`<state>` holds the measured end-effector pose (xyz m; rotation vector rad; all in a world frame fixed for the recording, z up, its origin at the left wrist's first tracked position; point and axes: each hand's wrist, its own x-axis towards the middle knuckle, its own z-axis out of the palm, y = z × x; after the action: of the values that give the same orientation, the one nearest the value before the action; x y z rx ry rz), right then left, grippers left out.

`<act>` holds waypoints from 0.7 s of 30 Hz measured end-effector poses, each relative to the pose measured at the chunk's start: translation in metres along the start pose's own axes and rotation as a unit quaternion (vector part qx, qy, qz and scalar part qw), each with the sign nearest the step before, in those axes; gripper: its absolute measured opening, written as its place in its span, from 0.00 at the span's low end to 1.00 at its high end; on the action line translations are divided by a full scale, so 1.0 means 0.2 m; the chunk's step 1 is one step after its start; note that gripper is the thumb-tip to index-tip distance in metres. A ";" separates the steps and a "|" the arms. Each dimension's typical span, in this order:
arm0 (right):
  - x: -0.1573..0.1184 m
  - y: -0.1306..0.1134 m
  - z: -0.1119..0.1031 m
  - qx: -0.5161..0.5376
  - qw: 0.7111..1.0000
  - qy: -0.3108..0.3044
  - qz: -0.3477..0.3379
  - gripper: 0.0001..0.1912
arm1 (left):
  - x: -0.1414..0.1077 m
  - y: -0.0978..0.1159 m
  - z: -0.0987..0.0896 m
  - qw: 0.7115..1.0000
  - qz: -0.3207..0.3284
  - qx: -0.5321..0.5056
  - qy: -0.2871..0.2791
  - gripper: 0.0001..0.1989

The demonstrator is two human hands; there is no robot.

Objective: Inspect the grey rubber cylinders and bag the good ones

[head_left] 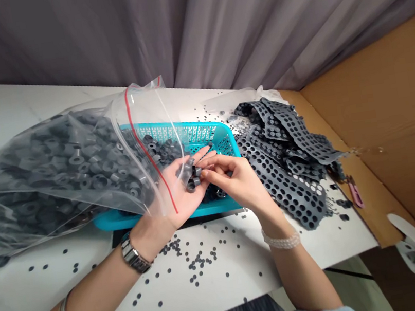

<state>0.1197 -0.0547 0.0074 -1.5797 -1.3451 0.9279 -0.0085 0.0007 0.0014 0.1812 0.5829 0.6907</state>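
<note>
My left hand (184,193) is turned palm up, fingers stretched out, with several small dark grey rubber rings (190,185) resting in it. The clear film at the mouth of the zip bag (123,111) lies over part of that palm. Thumb and fingertips of my right hand (230,175) are closed in a pinch on a grey rubber ring (199,171) over the left palm. Beneath both hands stands a turquoise basket (228,137) with more grey rings (155,147) in it. The bulging bag, full of grey rings, leans across the basket's left side.
Punched dark rubber sheets (291,192) are piled right of the basket. Small black discs (196,263) lie scattered on the white table (104,275). Pink-handled snips (355,193) lie beside the cardboard (386,97) on the right. A grey curtain (181,29) hangs behind.
</note>
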 end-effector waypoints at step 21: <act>-0.03 -0.02 -0.12 -0.116 0.990 -0.012 -0.076 0.08 | 0.00 -0.02 -0.02 0.995 0.044 0.082 -0.043 0.15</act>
<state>0.1391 -0.0626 0.0191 -1.6148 -1.6138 0.7214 -0.0091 -0.0020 -0.0036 0.3895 0.5506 0.7164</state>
